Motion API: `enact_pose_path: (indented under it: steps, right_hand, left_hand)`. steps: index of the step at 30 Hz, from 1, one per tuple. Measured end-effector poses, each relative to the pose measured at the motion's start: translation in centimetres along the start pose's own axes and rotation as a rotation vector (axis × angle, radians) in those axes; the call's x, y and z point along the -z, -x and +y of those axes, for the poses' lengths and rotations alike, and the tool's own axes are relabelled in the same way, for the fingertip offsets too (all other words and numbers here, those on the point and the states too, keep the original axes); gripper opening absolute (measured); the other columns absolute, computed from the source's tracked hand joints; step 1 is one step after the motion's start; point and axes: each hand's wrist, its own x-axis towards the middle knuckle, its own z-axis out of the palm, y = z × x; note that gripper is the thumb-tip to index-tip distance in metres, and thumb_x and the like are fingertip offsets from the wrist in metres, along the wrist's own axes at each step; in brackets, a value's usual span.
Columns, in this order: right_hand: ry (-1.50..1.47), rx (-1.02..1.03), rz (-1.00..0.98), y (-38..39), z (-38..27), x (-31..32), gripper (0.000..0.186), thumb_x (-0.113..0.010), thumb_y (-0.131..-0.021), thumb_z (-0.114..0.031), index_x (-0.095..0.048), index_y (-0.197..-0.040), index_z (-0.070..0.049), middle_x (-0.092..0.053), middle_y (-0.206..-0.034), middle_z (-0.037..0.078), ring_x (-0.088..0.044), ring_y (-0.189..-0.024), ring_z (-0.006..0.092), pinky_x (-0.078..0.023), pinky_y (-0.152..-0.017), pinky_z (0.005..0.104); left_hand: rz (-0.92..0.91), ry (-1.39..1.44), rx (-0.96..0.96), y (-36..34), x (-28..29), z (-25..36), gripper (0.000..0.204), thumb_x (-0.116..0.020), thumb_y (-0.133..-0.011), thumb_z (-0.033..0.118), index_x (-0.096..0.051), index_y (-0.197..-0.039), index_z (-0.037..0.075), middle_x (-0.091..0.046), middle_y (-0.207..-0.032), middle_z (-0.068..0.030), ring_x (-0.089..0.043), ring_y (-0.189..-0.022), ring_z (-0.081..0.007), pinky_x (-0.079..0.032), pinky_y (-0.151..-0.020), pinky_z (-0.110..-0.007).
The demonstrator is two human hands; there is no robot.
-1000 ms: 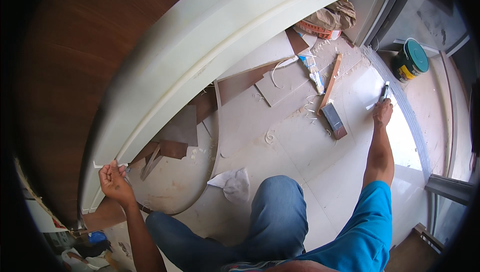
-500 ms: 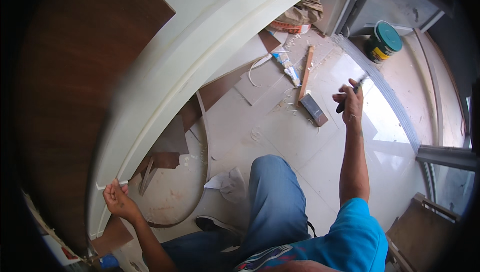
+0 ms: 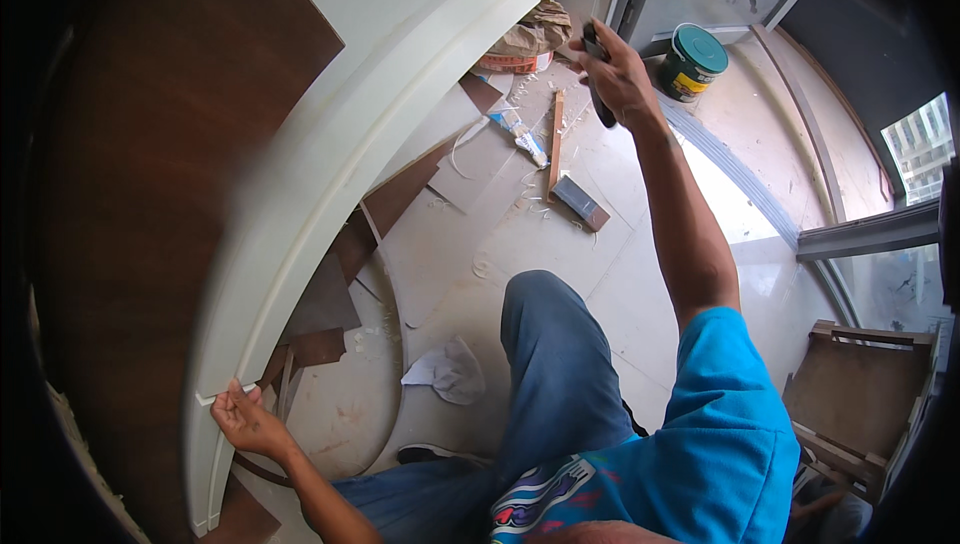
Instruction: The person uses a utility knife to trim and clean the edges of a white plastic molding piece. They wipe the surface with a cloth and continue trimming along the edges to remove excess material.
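Note:
My left hand (image 3: 250, 422) is at the lower left, fingers pinched on a small white piece (image 3: 249, 388) at a notch in the curved white panel (image 3: 340, 144). My right hand (image 3: 625, 84) is raised at the upper middle right, gripping a long black-handled tool (image 3: 598, 49), its working end not clear. Below it on the floor lie a wooden strip (image 3: 556, 134), a grey-and-brown block (image 3: 580, 206), a white-and-blue tube (image 3: 520, 139) and curled shavings. A crumpled white cloth (image 3: 445, 372) lies beside my bent knee.
A dark wood board (image 3: 130, 214) stands at left. Board offcuts (image 3: 320, 344) lie under the panel, near a paper sack (image 3: 530, 34). A green-lidded bucket (image 3: 693, 62), door tracks (image 3: 865, 234), glass and a brown wooden frame (image 3: 860, 394) are at right. Another person is partly visible at lower right (image 3: 825, 509).
My right hand has risen up and leftward with the black tool, from over the floor to beside the bucket. My left hand stays at the panel notch. The view has shifted.

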Motion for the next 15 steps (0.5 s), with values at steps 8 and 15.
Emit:
enact_pose_path:
  steps: [8,15]
  right_hand:
    - [-0.073,0.008,0.006,-5.5,-1.5,-2.3,0.043,-0.062,-0.105,-0.017,-0.06,-0.145,-0.004,-0.065,-0.102,0.004,-0.058,-0.086,0.0123,-0.053,-0.076,0.0272]
    - [-0.194,0.087,0.067,-8.0,-2.0,-4.5,0.039,-0.049,-0.1,-0.014,-0.069,-0.131,-0.003,-0.058,-0.084,-0.002,-0.051,-0.068,0.0082,-0.044,-0.061,0.0272]
  left_hand:
    - [0.003,0.008,-0.049,-0.4,0.0,-1.4,0.029,-0.07,-0.105,0.025,-0.061,-0.108,-0.003,-0.072,-0.094,-0.0111,-0.068,-0.071,-0.0133,-0.056,-0.062,-0.024]
    - [0.002,0.004,-0.044,-0.2,0.1,-1.0,0.029,-0.071,-0.105,0.024,-0.061,-0.108,-0.002,-0.073,-0.095,-0.0118,-0.068,-0.069,-0.0134,-0.055,-0.06,-0.023]
